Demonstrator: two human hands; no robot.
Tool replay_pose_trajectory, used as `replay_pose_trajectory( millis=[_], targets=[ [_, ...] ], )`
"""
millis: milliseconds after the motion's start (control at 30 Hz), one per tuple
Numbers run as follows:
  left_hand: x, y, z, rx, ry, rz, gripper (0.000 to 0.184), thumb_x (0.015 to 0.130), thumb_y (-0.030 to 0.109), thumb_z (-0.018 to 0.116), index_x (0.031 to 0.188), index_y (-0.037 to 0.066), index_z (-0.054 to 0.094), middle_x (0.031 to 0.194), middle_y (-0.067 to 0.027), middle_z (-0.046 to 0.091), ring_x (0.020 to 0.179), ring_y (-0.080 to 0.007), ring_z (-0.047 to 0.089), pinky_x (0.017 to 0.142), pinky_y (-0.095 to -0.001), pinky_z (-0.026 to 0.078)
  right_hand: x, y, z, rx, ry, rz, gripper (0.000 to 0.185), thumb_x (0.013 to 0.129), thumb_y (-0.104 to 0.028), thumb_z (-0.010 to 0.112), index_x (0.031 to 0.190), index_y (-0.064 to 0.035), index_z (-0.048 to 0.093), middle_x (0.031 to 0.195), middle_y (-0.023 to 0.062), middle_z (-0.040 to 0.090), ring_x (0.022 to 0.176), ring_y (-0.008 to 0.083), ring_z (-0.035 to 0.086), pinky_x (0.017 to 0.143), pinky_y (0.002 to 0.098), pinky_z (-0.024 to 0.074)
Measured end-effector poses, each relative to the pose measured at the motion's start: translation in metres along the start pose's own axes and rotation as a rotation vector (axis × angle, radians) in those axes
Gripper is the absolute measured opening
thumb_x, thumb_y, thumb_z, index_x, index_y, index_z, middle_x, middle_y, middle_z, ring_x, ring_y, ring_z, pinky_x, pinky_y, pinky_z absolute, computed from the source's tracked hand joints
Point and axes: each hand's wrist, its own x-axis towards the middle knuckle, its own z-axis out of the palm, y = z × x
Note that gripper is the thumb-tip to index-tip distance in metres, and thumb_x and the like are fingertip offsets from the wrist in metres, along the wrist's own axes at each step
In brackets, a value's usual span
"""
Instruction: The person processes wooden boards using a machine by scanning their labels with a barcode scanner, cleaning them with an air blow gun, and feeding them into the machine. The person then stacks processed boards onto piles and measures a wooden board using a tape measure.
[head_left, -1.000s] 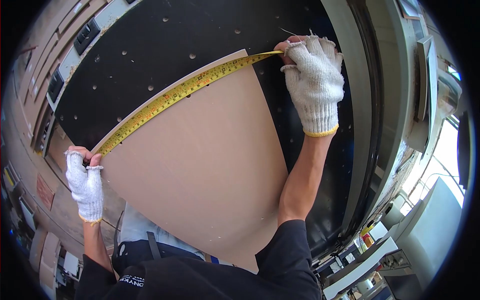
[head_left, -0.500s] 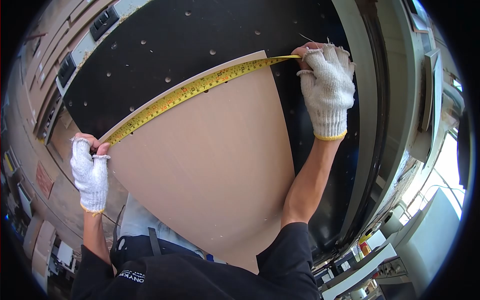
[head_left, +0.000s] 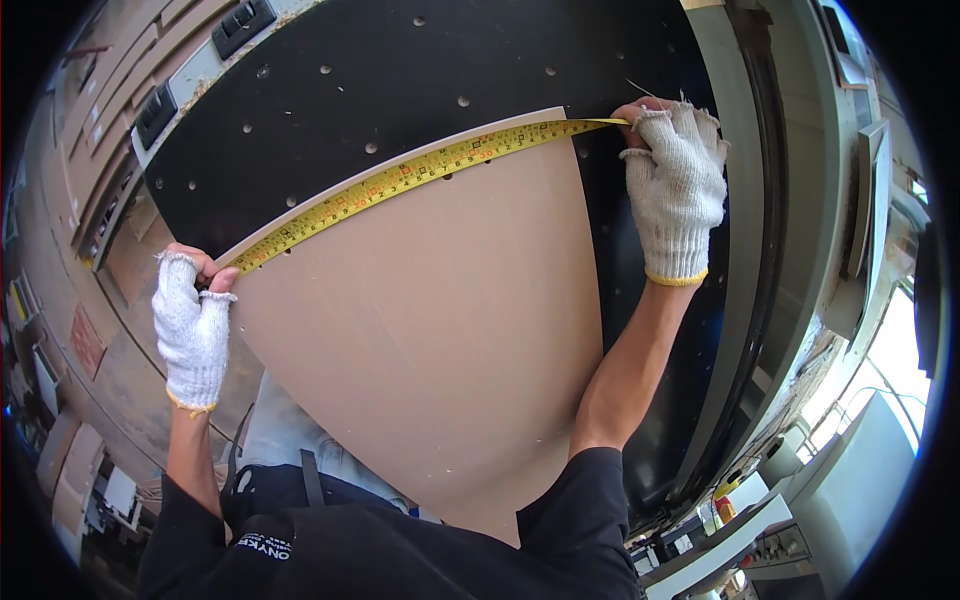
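A yellow tape measure blade (head_left: 400, 178) stretches along the far edge of a pale, wood-coloured panel (head_left: 430, 320). My left hand (head_left: 193, 325), in a white fingerless-tip glove, pinches the tape's end at the panel's left corner. Past the panel's right corner, my right hand (head_left: 678, 185), gloved the same way, is closed on the other stretch of tape, above the black surface. The tape's case does not show. Some small dark holes sit near the panel's far edge, partly under the tape.
The panel lies on a black work surface (head_left: 340, 55) dotted with round studs. Black fittings (head_left: 243, 27) sit on its left rim. Stacked boards (head_left: 140, 75) stand at the far left. A grey machine rail (head_left: 740, 250) runs along the right, with a pale cabinet (head_left: 860, 490) below it.
The panel, tape and both hands appear shifted slightly right in view, along with the black surface. Both hands keep their hold on the tape.
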Motion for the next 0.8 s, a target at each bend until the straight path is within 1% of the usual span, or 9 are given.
replay_pose_trajectory(
  millis=[67,133,267,300,433,533,633,733,800],
  targets=[
    [0.007,-0.001,-0.003,0.001,0.027,0.089,0.025,0.095,0.004,0.077,0.09,0.004,0.053,0.086,-0.004,0.048,0.074,-0.0144,0.045,0.068,-0.0307,0.042,-0.003,0.0,0.002,0.06,0.016,0.03,0.02,0.091,-0.003,0.077,0.105,-0.015,0.085,0.111,0.0035,0.08,0.107,0.0262,0.07,0.097,0.0413,0.0549],
    [0.017,0.003,-0.015,-0.117,-0.134,-0.263,0.022,0.099,0.008,0.073,0.089,0.004,0.054,0.081,-0.0001,0.046,0.073,-0.0099,0.042,0.067,-0.0288,0.038,-0.003,-0.003,0.003,0.056,0.029,0.047,0.02,0.091,-0.003,0.076,0.105,-0.0152,0.085,0.11,0.0034,0.079,0.106,0.0262,0.07,0.097,0.041,0.0548],
    [0.021,-0.005,-0.013,-0.204,-0.113,-0.282,0.018,0.104,0.013,0.069,0.091,0.004,0.059,0.081,0.0038,0.046,0.073,-0.0068,0.04,0.066,-0.027,0.035,0.002,-0.007,0.001,0.019,0.034,0.023,0.021,0.09,-0.004,0.076,0.106,-0.0158,0.084,0.11,0.0035,0.079,0.105,0.0271,0.07,0.097,0.0409,0.0543],
    [0.02,-0.004,-0.014,-0.212,-0.123,-0.284,0.018,0.104,0.013,0.07,0.092,0.004,0.06,0.081,0.0034,0.046,0.074,-0.0072,0.04,0.067,-0.0268,0.036,0.001,-0.006,0.002,-0.007,0.032,0.017,0.018,0.089,-0.009,0.079,0.105,-0.0167,0.082,0.108,0.002,0.078,0.106,0.0293,0.07,0.096,0.0466,0.0538],
    [0.029,-0.002,-0.022,-0.243,-0.133,-0.291,0.022,0.102,0.017,0.076,0.091,0.004,0.063,0.077,0.0023,0.045,0.075,-0.0084,0.041,0.068,-0.0287,0.039,0.004,-0.005,0.002,0.011,0.029,0.025,0.021,0.087,-0.01,0.08,0.107,-0.0177,0.082,0.111,0.0019,0.077,0.11,0.0294,0.069,0.095,0.0477,0.0543],
    [0.042,0.0,-0.04,-0.258,-0.174,-0.328,0.021,0.102,0.021,0.075,0.095,0.003,0.067,0.084,0.0034,0.056,0.082,-0.0059,0.049,0.074,-0.0264,0.043,0.011,-0.003,0.0,-0.098,-0.012,0.02,0.021,0.087,-0.013,0.08,0.108,-0.0177,0.081,0.113,0.0022,0.076,0.111,0.0304,0.069,0.094,0.0492,0.055],
    [0.046,0.013,-0.061,-0.273,-0.141,-0.254,0.017,0.101,0.02,0.075,0.096,0.004,0.071,0.08,0.0005,0.064,0.078,-0.0081,0.056,0.075,-0.0292,0.05,0.016,0.001,-0.007,-0.043,-0.168,0.053,0.016,0.091,-0.018,0.078,0.107,-0.0162,0.079,0.114,0.0042,0.075,0.112,0.0337,0.069,0.094,0.0512,0.0553],
    [0.039,0.013,-0.076,-0.295,-0.138,-0.22,0.016,0.1,0.019,0.076,0.102,0.004,0.075,0.083,-0.001,0.069,0.079,-0.0092,0.059,0.078,-0.0293,0.052,0.016,0.005,-0.01,-0.08,-0.183,0.002,0.017,0.095,-0.02,0.073,0.11,-0.0149,0.079,0.118,0.007,0.075,0.114,0.0351,0.068,0.099,0.0547,0.0545],
    [0.025,0.026,-0.095,-0.306,-0.144,-0.233,0.015,0.099,0.018,0.076,0.104,0.004,0.076,0.085,-0.0017,0.07,0.08,-0.0092,0.06,0.079,-0.0296,0.052,0.002,0.022,-0.012,0.163,-0.216,0.036,0.017,0.096,-0.017,0.071,0.111,-0.015,0.078,0.122,0.0072,0.076,0.123,0.0362,0.067,0.104,0.0533,0.0536]
  ],
)
